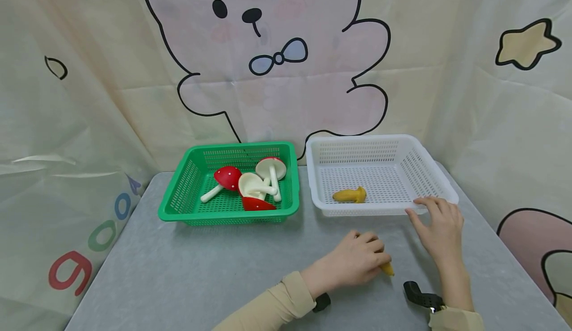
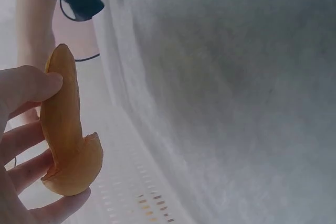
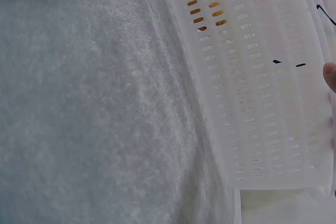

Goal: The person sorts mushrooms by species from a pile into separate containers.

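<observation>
My left hand (image 1: 350, 260) is over the table in front of the white basket (image 1: 353, 211), gripping a yellow-brown toy mushroom (image 2: 65, 114). In the left wrist view the thumb presses its stem while the fingers lie behind it, its rounded cap downward. The head view shows only the mushroom's tip beyond the knuckles. My right hand (image 1: 441, 229) holds the front right rim of the white basket, thumb and fingers at the edge. Inside that basket lies another yellow-brown mushroom (image 1: 350, 195), near the front left.
Left of the white basket stands a green basket (image 1: 228, 217) with several red-capped, white-stemmed toy mushrooms (image 1: 228, 177). Both baskets are at the back of the grey table (image 1: 214, 266), against a printed curtain (image 1: 277, 102). Black straps (image 1: 420, 296) go round the wrists.
</observation>
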